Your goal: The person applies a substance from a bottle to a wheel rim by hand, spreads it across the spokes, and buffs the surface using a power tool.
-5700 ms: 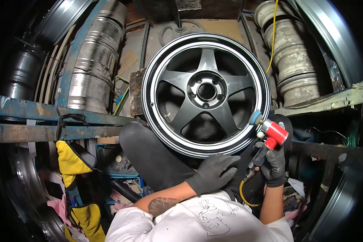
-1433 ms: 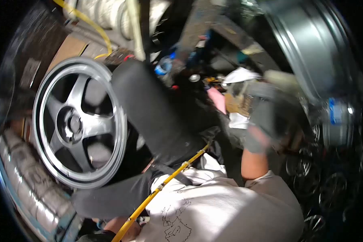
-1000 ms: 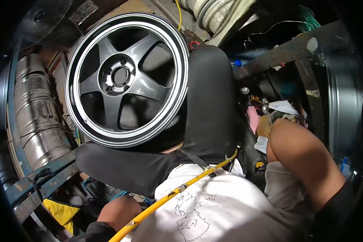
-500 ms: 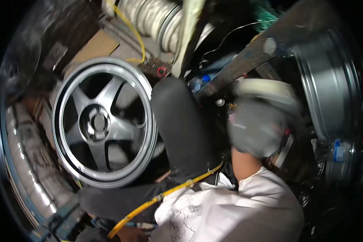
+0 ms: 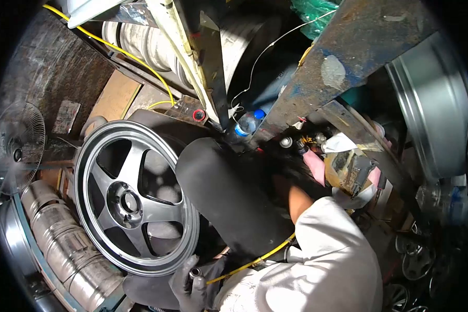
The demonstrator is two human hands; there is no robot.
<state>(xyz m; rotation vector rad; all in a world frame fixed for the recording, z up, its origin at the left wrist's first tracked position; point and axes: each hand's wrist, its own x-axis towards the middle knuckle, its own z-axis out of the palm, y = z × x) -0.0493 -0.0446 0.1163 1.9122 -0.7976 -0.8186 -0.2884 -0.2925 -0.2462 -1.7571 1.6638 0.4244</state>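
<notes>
A grey five-spoke alloy wheel rim (image 5: 156, 210) stands tilted against my legs. At its lower edge is my left hand (image 5: 190, 291) in a dark grey glove, its fingers closed around a small tool with a round metal end (image 5: 195, 272). A yellow hose (image 5: 260, 258) runs across my lap to that hand. My right forearm (image 5: 298, 202) reaches past my raised knee (image 5: 218, 192) into deep shadow. The right hand itself is lost in the dark there, so its fingers and anything in them are hidden.
A clear bottle with a blue cap (image 5: 249, 124) stands beyond my knee. Cluttered rags and a stained pad (image 5: 346, 169) lie at right under a metal beam (image 5: 343, 67). Another rim (image 5: 434, 109) stands far right. A fan (image 5: 18, 151) and stacked metal cylinders (image 5: 70, 244) are at left.
My right hand, blurred over the clutter earlier, has moved left and down into the shadow by my knee. My left hand now shows beside the rim. The view has shifted.
</notes>
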